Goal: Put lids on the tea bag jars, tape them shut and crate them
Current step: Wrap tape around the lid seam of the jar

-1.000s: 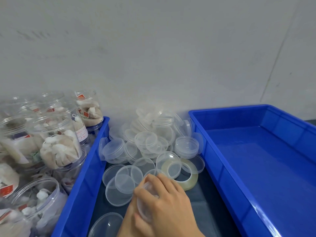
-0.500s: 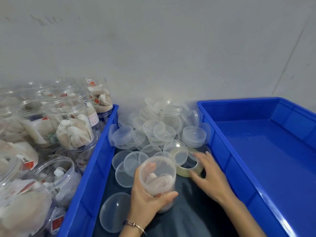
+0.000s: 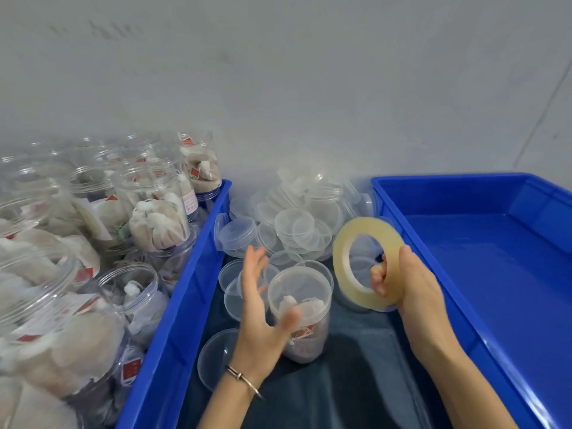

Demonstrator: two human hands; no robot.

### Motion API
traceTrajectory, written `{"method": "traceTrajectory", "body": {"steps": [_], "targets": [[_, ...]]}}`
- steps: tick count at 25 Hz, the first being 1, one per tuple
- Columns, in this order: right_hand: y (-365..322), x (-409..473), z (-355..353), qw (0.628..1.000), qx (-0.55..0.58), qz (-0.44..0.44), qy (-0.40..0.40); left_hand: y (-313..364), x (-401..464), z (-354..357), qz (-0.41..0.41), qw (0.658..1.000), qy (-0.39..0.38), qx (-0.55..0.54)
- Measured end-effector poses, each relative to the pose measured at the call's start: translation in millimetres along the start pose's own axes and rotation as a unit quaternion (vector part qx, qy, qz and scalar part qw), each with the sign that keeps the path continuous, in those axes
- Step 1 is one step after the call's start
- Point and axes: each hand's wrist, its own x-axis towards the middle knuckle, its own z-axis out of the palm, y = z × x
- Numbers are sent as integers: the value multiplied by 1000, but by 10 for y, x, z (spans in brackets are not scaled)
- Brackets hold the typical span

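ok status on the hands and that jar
Left hand open beside lidded jar, not gripping. Right hand grips tape roll, lifted. Loose lids piled behind; right crate bare.

The person is showing two bare forearms with no sleeves reaching the wrists. The left hand [image 3: 258, 308] is wearing a thin metal bangle [image 3: 244, 380] just below it on the wrist. The right hand [image 3: 411, 286] is wearing nothing visible.
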Motion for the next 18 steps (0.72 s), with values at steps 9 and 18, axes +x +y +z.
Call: {"method": "traceTrajectory", "body": {"steps": [9,18], "targets": [[-302,-594,100,975,-97,-154,-128,833,358,328,100,977,-141,124],[-262,-646,42,950,-184,-231,-99,871,384,29,54,997,-11,-45]]}}
